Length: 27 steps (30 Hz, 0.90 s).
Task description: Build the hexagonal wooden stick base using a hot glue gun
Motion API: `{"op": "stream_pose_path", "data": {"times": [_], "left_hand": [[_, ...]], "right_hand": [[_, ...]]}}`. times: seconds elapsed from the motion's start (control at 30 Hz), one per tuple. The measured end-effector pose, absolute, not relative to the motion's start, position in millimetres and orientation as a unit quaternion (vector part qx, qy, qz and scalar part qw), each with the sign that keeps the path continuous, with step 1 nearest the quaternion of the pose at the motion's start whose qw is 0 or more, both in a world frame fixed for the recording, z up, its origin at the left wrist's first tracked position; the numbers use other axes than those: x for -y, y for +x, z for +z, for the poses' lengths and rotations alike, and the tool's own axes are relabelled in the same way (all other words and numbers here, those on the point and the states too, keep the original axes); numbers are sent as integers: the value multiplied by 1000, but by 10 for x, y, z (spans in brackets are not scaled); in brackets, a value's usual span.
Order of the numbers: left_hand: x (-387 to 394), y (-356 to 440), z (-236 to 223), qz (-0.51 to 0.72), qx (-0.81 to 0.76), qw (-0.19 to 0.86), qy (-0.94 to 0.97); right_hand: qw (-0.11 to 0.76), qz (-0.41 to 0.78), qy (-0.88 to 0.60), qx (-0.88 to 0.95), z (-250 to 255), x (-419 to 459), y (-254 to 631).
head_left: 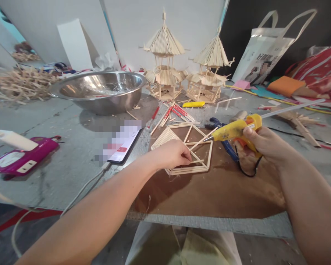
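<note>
My right hand (260, 143) is closed round the grip of a yellow glue gun (234, 129) with a clear glue stick sticking out of its back. The gun's nozzle points left at a flat frame of thin wooden sticks (191, 152) lying on a brown board (217, 187). My left hand (172, 154) rests on that frame, fingers pinched on a thin stick (202, 141) that slants up toward the nozzle.
A steel bowl (99, 90) stands at the back left, beside a phone (124, 145) on a cable. Two stick pagoda models (165, 62) (211, 70) stand behind. Blue-handled pliers (223, 141), loose sticks, a pink device (22, 158) and a white bag (264, 51) lie around.
</note>
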<state>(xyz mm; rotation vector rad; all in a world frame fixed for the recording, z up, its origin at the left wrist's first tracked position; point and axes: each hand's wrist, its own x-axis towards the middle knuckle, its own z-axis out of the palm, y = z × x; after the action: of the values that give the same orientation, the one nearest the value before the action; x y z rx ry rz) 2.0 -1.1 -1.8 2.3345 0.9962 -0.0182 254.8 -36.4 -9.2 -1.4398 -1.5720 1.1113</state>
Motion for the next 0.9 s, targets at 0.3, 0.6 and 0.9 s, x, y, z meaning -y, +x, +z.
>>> {"op": "stream_pose_path", "data": {"times": [0.3,0.6,0.9], "left_hand": [[-4,7,-34,-29,-361,300,883],[-2,2,-43,-28,-359,304,882],[5,9,-42,-32,-366,300,880]], "right_hand": [[360,424,-555,619,-110,351,2530],[356,417,-576,606,-116,357,2522],[364,428,-584,586,-76,379,2465]]}}
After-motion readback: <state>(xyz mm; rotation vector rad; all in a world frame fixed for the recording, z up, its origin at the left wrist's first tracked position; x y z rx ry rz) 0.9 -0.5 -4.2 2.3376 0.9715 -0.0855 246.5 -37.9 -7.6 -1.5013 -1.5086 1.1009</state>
